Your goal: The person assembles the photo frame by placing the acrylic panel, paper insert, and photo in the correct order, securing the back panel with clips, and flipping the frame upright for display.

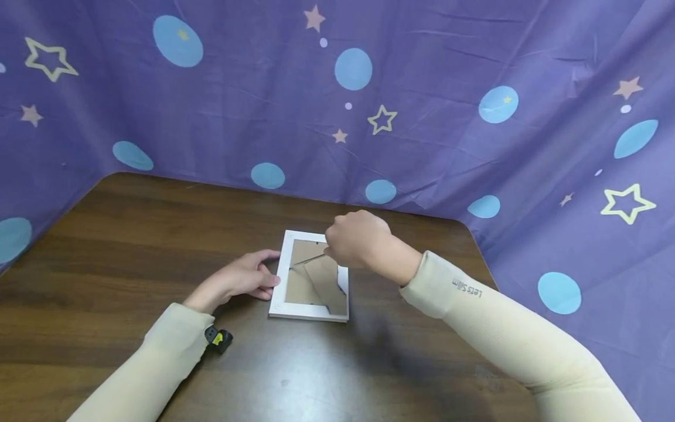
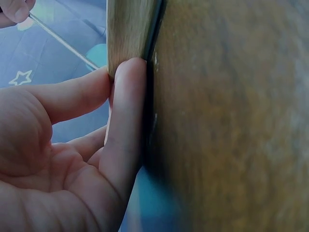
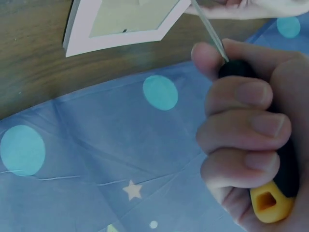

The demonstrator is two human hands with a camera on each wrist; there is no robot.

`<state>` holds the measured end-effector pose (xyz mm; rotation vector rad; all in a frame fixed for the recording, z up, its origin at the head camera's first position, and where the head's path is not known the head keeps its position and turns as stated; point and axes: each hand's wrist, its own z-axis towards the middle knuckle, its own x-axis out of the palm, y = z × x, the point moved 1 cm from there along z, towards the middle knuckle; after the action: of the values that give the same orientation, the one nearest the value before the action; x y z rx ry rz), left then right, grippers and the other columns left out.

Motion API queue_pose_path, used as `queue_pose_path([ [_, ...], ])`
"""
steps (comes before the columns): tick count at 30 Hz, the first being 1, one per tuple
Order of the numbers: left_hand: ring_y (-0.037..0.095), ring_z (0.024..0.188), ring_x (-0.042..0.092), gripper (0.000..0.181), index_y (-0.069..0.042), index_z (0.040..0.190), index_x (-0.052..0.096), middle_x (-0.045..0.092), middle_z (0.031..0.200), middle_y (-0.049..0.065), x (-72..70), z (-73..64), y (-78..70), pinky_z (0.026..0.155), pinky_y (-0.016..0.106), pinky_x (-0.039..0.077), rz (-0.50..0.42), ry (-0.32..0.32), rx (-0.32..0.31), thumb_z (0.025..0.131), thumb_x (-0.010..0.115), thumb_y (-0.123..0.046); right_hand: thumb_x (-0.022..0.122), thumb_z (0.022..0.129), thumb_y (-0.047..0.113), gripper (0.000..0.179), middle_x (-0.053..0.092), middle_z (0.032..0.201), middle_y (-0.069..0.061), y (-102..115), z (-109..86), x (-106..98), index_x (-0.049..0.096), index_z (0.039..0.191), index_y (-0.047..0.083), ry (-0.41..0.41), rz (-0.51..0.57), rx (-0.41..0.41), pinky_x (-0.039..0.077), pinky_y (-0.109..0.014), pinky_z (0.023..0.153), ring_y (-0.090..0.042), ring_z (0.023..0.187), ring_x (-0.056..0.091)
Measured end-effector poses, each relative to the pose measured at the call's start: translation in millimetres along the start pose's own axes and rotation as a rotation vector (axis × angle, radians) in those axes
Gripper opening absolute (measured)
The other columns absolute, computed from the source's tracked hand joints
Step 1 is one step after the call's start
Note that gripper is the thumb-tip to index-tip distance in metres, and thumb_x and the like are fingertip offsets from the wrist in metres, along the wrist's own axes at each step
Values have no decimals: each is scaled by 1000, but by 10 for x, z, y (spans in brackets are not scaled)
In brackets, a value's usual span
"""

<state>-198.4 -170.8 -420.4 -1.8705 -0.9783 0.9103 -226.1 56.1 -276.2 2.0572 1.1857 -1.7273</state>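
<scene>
A white-bordered picture frame (image 1: 282, 266) lies back up on the table, its brown backing board (image 1: 302, 287) and fold-out stand (image 1: 328, 281) showing. At its left side, my left hand (image 1: 242, 278) holds the edge, thumb and a finger against the wood-coloured side (image 2: 130, 34) in the left wrist view. My right hand (image 1: 358, 237) is above the frame's upper right and grips a screwdriver by its black and yellow handle (image 3: 273, 203). The screwdriver's thin metal shaft (image 1: 311, 259) slants left across the backing toward the inner left border. Whether its tip touches there I cannot tell.
The brown wooden table (image 1: 132, 252) extends around the frame. A purple curtain (image 1: 422, 135) with stars and blue spots hangs behind it and along both sides. A small black and yellow device (image 1: 218, 339) sits at my left wrist.
</scene>
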Motion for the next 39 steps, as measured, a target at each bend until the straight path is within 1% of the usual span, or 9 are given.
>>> queue_pose_path([
  [2, 20, 75, 67, 74, 1, 164, 28, 64, 98, 19, 8, -3, -8, 72, 33, 68, -4, 1, 4, 101, 67, -1, 59, 107, 46, 34, 77, 99, 3, -44, 8, 0, 79, 91, 23, 21, 33, 19, 67, -48, 76, -22, 90, 75],
  [7, 20, 76, 67, 74, 0, 164, 29, 64, 98, 18, 30, 8, 0, 72, 33, 68, -15, -2, -2, 101, 68, -1, 62, 105, 46, 31, 77, 101, 2, -132, 35, -32, 82, 96, 24, 54, 94, 20, 66, -51, 82, -24, 94, 75],
  [10, 20, 76, 67, 75, 1, 164, 29, 64, 97, 18, 42, 11, 11, 72, 33, 68, -14, 0, 1, 100, 68, -1, 63, 104, 46, 29, 75, 99, 3, -167, 40, -65, 82, 93, 26, 51, 113, 22, 65, -52, 82, -23, 92, 73],
  [14, 20, 76, 67, 75, 1, 164, 29, 64, 97, 17, 45, 5, 15, 72, 33, 68, -14, 4, 4, 100, 68, -1, 64, 104, 45, 30, 73, 90, 4, -179, 47, -101, 80, 86, 27, 43, 136, 23, 65, -50, 77, -19, 83, 69],
  [17, 20, 76, 68, 74, 2, 164, 28, 64, 97, 17, 49, 1, 14, 73, 33, 68, -12, 7, 6, 101, 67, -1, 64, 104, 45, 30, 73, 91, 4, -165, 60, -99, 81, 87, 27, 48, 128, 14, 65, -51, 77, -20, 84, 70],
  [22, 21, 76, 67, 74, 1, 164, 29, 64, 98, 18, 73, -6, 14, 72, 34, 68, -11, -5, 2, 100, 68, -1, 64, 104, 47, 27, 77, 102, 4, -143, 74, -65, 83, 99, 28, 65, 98, 15, 65, -52, 86, -24, 97, 75],
  [25, 21, 76, 67, 75, 1, 164, 29, 64, 98, 18, 84, -18, 7, 72, 34, 68, -11, -9, 7, 100, 69, -1, 63, 104, 48, 28, 77, 105, 4, -142, 72, -53, 83, 102, 28, 76, 100, 25, 65, -52, 87, -25, 100, 75],
  [35, 20, 76, 68, 74, 0, 164, 29, 64, 98, 18, 66, -19, -1, 73, 33, 68, -14, -10, 0, 101, 67, -1, 64, 103, 47, 27, 77, 106, 4, -121, 103, -69, 83, 97, 28, 71, 76, 42, 66, -51, 84, -20, 95, 74],
  [39, 20, 75, 68, 74, -1, 165, 29, 64, 98, 18, 55, -24, 8, 73, 33, 68, -10, -13, -2, 101, 67, -1, 64, 103, 48, 29, 78, 110, 3, -145, 109, -8, 83, 102, 28, 88, 123, 49, 65, -54, 83, -23, 99, 74],
])
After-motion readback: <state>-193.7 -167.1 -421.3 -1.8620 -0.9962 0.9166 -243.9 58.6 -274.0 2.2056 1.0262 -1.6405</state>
